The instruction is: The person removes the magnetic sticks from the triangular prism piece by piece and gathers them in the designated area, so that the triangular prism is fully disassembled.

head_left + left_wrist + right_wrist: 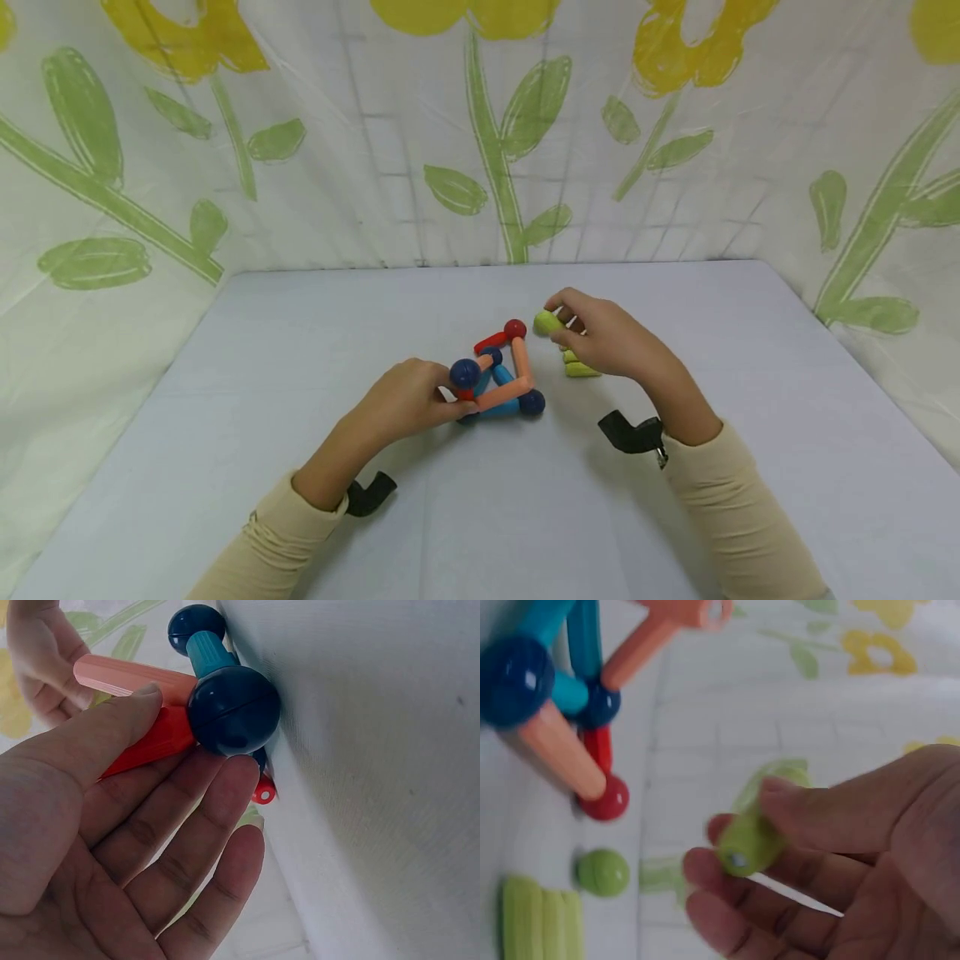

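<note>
Gently steady the ball-and-rod frame [504, 394] near the middle of the desk [300, 333], pinched at a red rod [161, 735] between thumb and fingers of the left hand [405, 404], with other fingers loosely spread. Hold the green rod [751, 838], pinched off the desk in the right hand [603, 333], with silvery end [737, 859] uncovered; move slowly, clear of the green ball [604, 872] and loose green rods [544, 919].

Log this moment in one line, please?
left hand: holds ball-and-rod structure | right hand: pinches green rod | on table: green ball
</note>
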{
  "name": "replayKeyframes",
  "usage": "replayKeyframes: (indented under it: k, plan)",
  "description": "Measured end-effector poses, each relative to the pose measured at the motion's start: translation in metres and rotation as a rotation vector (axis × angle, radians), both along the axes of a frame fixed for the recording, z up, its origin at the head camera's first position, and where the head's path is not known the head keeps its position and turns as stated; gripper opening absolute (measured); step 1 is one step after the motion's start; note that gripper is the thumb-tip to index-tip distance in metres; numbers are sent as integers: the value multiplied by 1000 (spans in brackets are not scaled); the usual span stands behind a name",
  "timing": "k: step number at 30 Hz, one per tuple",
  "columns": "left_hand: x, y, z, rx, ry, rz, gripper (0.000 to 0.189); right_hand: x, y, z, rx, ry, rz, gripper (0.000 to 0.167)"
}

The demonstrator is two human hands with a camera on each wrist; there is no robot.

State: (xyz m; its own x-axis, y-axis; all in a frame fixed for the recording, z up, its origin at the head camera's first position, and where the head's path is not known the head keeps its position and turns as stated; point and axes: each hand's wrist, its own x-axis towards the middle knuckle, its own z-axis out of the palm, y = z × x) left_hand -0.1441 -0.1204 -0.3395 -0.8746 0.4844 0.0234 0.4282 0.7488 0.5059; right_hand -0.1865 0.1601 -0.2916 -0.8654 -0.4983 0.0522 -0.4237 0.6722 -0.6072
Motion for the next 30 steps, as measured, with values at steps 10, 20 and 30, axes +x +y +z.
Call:
replayKeyframes:
  k: [10,20,30]
  plan:
    - [1,-1,0,2,-9,8,23,-8,19,-5,324,-29,62,15]
    - [0,-1,-2,0,-20,13,23,-15,14,-30,473,-133,41,19]
    - [0,0,-1,6,-25,16,24,-16,15,-31,482,-133,23,19]
